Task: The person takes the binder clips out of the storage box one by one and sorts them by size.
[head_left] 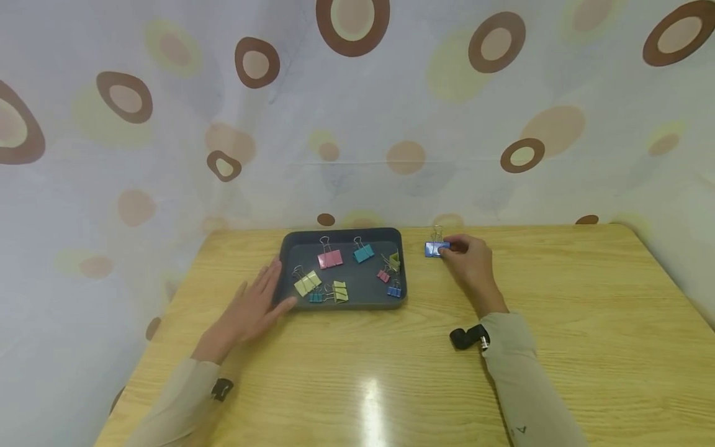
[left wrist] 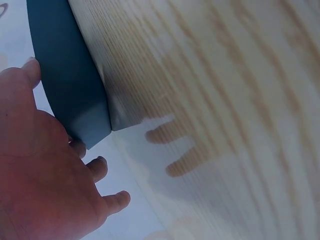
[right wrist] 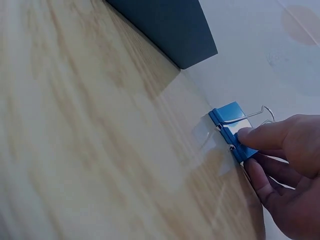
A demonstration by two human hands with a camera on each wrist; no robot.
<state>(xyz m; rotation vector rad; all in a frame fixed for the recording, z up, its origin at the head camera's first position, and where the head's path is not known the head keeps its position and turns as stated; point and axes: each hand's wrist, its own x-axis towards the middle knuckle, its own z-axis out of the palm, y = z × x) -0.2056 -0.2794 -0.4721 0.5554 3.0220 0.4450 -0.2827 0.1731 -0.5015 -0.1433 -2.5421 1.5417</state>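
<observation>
Between thumb and fingers, my right hand [head_left: 472,267] pinches a blue binder clip [head_left: 434,249] near the table's back edge, to the right of the tray. In the right wrist view the thumb presses on the clip's [right wrist: 233,120] blue face, with a wire handle sticking out beyond it. My left hand [head_left: 251,310] rests against the left side of a dark grey tray [head_left: 357,298], fingers fairly straight and thumb at the front corner. The left wrist view shows that hand [left wrist: 45,165] beside the tray's outer wall [left wrist: 70,75].
Inside the tray lie several binder clips, among them a large pink clip [head_left: 330,259], a teal clip [head_left: 364,252], a pale yellow clip [head_left: 308,283] and a small blue clip [head_left: 394,291]. A patterned curtain [head_left: 357,124] hangs behind the wooden table [head_left: 346,366].
</observation>
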